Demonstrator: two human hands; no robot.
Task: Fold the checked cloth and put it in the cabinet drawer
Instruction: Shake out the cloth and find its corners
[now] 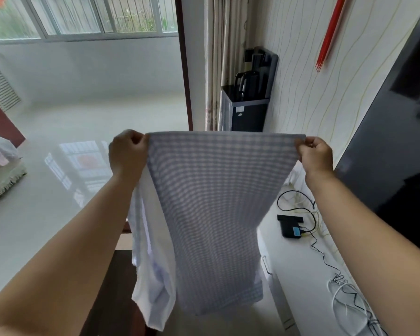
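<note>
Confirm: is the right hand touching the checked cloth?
Touching. The head view shows the right hand pinching the top corner of the checked cloth.

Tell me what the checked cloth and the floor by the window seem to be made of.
Checked cloth: looks like a thin woven fabric, perhaps cotton, matte; it hangs limp from both hands with soft folds at its lower edge. Floor: seemingly polished tile or stone, pale and glossy; it mirrors the window clearly. No joints show, so the exact kind stays open.

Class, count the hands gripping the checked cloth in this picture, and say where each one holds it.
2. The left hand pinches the top left corner of the checked cloth; the right hand pinches the top right corner. No others show.
</note>
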